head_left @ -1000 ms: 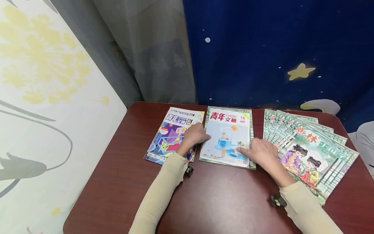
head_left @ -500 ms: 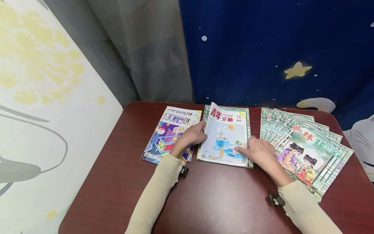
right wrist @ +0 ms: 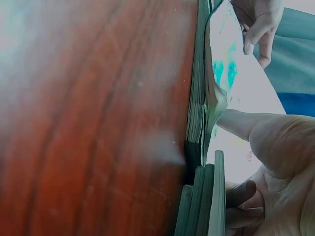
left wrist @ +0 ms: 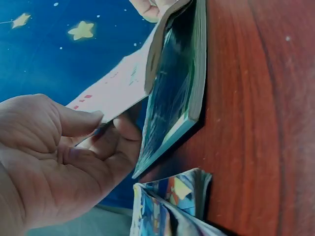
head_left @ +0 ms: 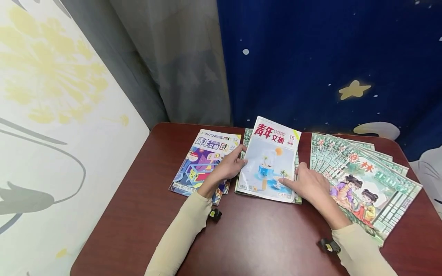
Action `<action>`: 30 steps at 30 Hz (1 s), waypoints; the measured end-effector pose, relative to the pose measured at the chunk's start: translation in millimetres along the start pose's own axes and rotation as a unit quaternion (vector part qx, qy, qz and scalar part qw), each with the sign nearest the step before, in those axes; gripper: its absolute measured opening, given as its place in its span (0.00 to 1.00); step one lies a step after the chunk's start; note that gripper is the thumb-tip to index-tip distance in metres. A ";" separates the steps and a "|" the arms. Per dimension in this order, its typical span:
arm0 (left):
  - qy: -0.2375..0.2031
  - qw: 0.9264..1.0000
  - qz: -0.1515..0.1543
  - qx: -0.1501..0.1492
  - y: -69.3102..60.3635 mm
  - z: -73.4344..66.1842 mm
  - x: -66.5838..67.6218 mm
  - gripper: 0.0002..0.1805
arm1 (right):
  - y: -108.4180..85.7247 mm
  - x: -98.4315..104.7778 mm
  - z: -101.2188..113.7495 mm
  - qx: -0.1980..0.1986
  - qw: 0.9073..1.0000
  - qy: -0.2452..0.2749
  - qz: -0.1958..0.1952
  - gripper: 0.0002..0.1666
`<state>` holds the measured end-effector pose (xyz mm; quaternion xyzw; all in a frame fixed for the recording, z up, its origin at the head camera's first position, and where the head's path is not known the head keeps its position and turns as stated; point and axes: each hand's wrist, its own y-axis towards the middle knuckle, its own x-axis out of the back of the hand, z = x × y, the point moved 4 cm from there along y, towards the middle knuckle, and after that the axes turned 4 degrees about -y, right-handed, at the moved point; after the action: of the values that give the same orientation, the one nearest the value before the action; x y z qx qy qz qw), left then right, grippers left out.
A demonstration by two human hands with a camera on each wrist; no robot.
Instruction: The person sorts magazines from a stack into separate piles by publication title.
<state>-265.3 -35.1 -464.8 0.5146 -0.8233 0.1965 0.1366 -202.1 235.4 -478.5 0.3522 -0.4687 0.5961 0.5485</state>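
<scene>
A magazine (head_left: 264, 153) with a pale blue beach cover and the number 16 lies tilted, its upper left part raised off the green-patterned magazines (head_left: 247, 135) below. My left hand (head_left: 230, 164) pinches its left edge; thumb and fingers meet on that edge in the left wrist view. On the lower right of the cover rests the thumb of my right hand (head_left: 310, 183). The other fingers are bent beside the right edge, and whether they touch it I cannot tell. In the right wrist view, a gap shows between the bent magazine and the pile.
Left of the pile lie several overlapping magazines (head_left: 200, 165) with purple covers. A fan of green magazines (head_left: 367, 191) spreads at the right, partly under my right forearm. The brown table (head_left: 262, 237) meets a dark blue curtain (head_left: 293, 57) at its back edge.
My left hand has gripped the beach-cover magazine's left edge and lifted it; the magazine has turned slightly clockwise and its top now rises higher. My right hand has stayed nearly in place.
</scene>
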 end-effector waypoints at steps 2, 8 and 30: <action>-0.039 0.999 0.004 -0.006 0.8 2.9 -1.6 0.12 | -0.9 -0.8 -3.1 -0.002 1.000 0.011 -0.003 0.44; -0.148 0.989 0.022 -0.018 -1.3 7.2 -3.6 0.14 | -4.6 2.7 -7.5 0.014 0.998 0.066 -0.018 0.37; -0.041 0.994 0.097 0.006 -35.5 26.4 73.2 0.13 | -21.2 -25.9 68.1 0.037 0.978 0.202 -0.025 0.23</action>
<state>-265.7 -119.3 -450.4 0.4409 -0.8730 0.1928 0.0797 -183.8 161.8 -477.8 0.2566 -0.3170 0.6579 0.6331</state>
